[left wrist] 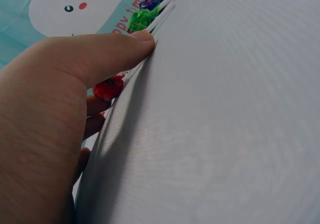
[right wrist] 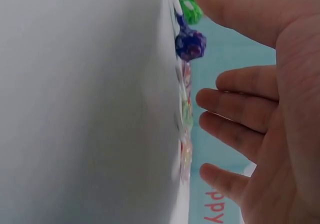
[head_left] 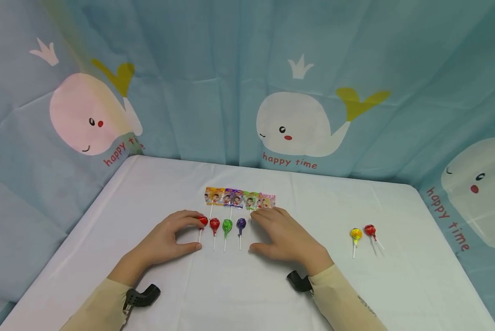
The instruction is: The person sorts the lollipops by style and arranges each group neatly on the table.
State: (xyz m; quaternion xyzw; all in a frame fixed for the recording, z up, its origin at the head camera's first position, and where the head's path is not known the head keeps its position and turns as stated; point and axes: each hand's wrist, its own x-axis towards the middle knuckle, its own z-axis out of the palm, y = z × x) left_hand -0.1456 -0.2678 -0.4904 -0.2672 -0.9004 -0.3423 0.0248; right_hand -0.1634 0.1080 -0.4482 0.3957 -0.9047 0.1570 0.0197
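A row of wrapped ball lollipops lies on the white table. At its left end, the fingers of my left hand (head_left: 166, 240) touch the head of a red lollipop (head_left: 203, 220), while the thumb stays apart from it. Beside that one lie another red lollipop (head_left: 215, 224), a green lollipop (head_left: 227, 225) and a purple lollipop (head_left: 241, 224). To the right of the purple one is my right hand (head_left: 286, 239), its thumb and fingers spread with nothing between them in the right wrist view. Behind the row, flat wrapped lollipops (head_left: 233, 198) in orange, purple, green and pink wrappers lie side by side.
Farther right on the table (head_left: 313, 216), a yellow lollipop (head_left: 356, 234) and a red lollipop (head_left: 370, 230) lie apart from the row. A blue curtain (head_left: 214, 119) with printed whales hangs behind and along the sides. Black wrist devices (head_left: 143, 296) sit at both sleeves.
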